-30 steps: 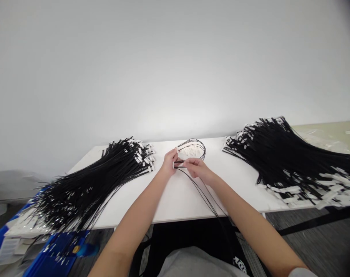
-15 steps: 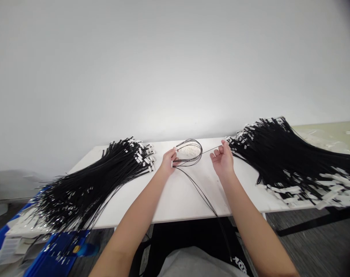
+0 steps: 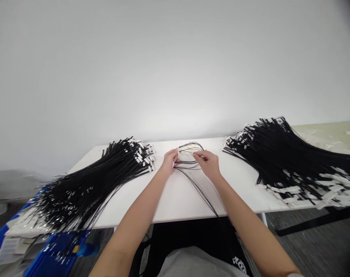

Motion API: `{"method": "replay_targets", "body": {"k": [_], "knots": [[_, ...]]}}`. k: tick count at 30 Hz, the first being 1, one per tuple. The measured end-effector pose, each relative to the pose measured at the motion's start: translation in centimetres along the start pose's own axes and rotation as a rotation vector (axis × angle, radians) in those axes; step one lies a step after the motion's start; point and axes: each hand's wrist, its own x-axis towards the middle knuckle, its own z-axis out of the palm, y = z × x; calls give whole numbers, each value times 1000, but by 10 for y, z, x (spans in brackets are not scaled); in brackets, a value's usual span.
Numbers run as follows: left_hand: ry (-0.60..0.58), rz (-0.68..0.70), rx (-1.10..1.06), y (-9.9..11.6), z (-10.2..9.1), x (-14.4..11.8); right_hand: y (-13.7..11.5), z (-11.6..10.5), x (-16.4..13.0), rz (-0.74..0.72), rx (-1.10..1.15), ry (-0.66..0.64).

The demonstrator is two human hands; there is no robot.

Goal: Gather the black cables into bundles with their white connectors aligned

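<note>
Hands meet at the centre of the frame, above the white table [image 3: 175,196]; the left hand [image 3: 170,161] pinches a small looped bunch of thin black cables [image 3: 190,156] at their white-tagged ends, apparently to keep those ends aligned; the right hand [image 3: 209,164] closes its fingertips on a single strand beside that bunch, the two hands almost touching. Loose tails of the held cables run toward the lower centre and drop over the near table edge. At the left of the frame lies a fanned heap of black cables [image 3: 100,181] with its tagged ends pointing inward; a larger heap [image 3: 281,157] lies at the right, likewise within reach. A blue bin [image 3: 52,259] sits at the lower left, below the table.
</note>
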Motion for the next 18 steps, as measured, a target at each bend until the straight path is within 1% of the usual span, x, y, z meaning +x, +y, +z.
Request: {"method": "replay_targets", "body": {"k": [2,4,15,18], "knots": [[-11,4,3,0,0,-1,0,1,-1,-34,-72,3],[-17,1,7,1,1,-1,0,-1,-1,-36,-103,1],[-27,1,13,0,1,-1,5,1,-1,-96,-157,-15],[-31,5,22,0,1,-1,5,1,-1,-94,-151,-21]]}}
